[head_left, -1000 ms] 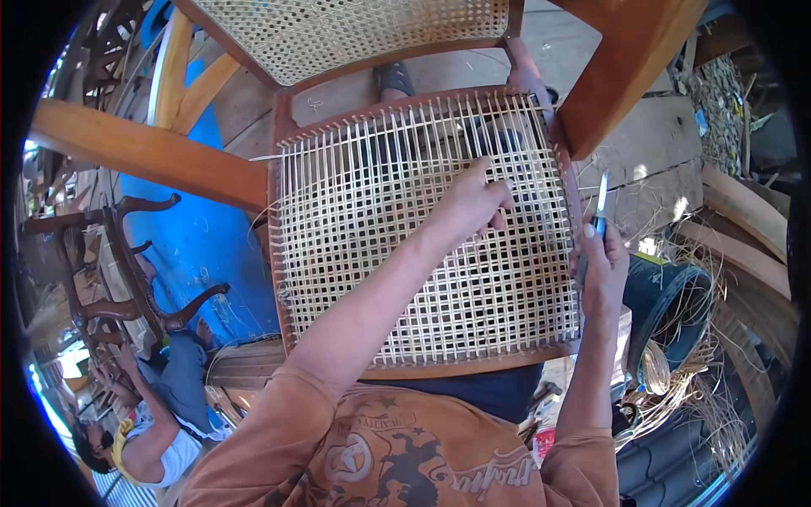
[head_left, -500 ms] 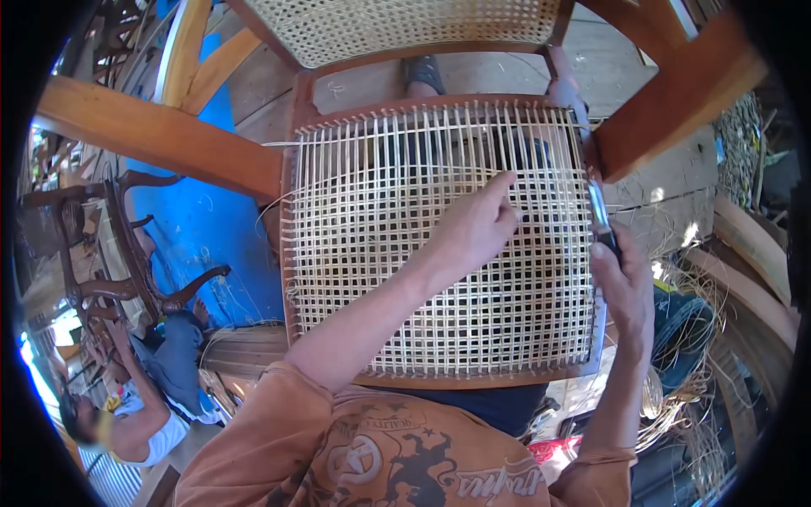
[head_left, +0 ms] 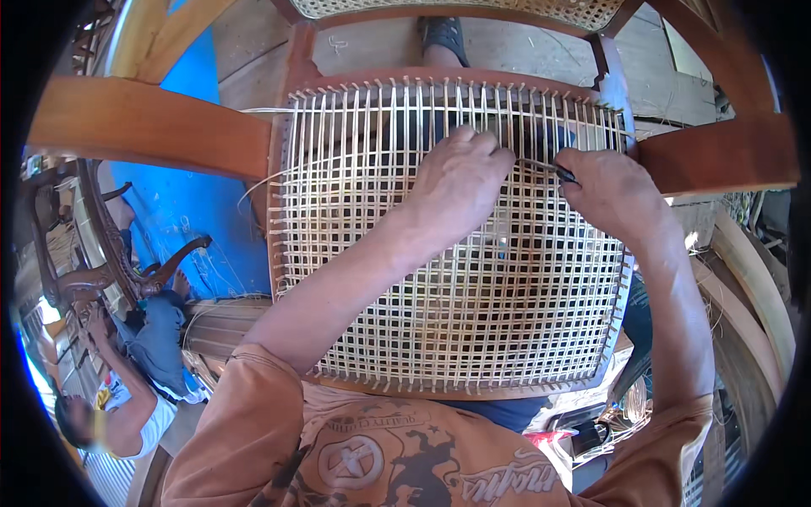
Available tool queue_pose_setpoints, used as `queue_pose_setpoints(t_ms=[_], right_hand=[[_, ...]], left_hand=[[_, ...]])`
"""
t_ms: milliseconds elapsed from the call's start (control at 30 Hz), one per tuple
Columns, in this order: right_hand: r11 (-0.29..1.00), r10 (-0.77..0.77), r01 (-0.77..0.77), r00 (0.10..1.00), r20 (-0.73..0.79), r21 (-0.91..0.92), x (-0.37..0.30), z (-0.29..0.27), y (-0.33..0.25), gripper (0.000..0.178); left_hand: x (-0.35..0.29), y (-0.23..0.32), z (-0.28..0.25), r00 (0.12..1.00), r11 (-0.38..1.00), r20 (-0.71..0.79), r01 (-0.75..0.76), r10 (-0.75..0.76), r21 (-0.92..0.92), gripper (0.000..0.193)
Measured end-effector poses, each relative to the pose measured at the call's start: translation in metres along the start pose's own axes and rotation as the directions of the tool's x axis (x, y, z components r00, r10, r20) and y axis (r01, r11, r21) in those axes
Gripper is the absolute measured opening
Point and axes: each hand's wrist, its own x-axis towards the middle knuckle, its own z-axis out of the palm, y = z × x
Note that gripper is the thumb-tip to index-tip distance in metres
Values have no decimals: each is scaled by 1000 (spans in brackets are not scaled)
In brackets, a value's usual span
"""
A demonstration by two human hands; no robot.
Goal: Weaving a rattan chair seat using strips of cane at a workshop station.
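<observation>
A wooden chair frame point(head_left: 284, 127) lies before me, its seat strung with pale woven cane point(head_left: 473, 296). The weave is dense in the near part; at the far edge mostly lengthwise strands show. Over the far part of the seat, my left hand point(head_left: 460, 182) has its fingers curled down against the strands; its fingertips are hidden. My right hand point(head_left: 612, 190), near the far right corner, is closed round a thin metal tool with a dark handle point(head_left: 567, 175). The tool's shaft points left across the strands towards my left fingers.
Wooden chair arms point(head_left: 152, 127) reach in from both sides. A blue sheet point(head_left: 203, 228) lies at the left, beside a dark carved chair frame point(head_left: 110, 270). Another person point(head_left: 139, 372) sits there at the lower left. Curved wood pieces point(head_left: 752, 279) stand at the right.
My right hand has come up from the seat's right edge to its far part, bringing the tool over the cane. My left hand has curled its pointing finger and shifted slightly away from me.
</observation>
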Motion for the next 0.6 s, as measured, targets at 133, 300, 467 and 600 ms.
queue_pose_setpoints(t_ms=[133,300,467,600], right_hand=[[990,-125,120,990,-62,-78,7,-1,3,21],[967,-249,236,955,-159,-99,-2,1,-2,19],[963,-174,139,974,-142,-229,-17,-7,-32,17],[1000,0,0,1000,-22,-15,-8,-16,-17,23]], left_hand=[[9,-9,1,993,1000,114,20,-18,-16,16],[14,-12,-2,987,989,161,37,-14,-144,12],[8,-3,-6,982,995,188,48,-31,-87,17],[-25,-5,2,997,995,11,-74,75,-67,30]])
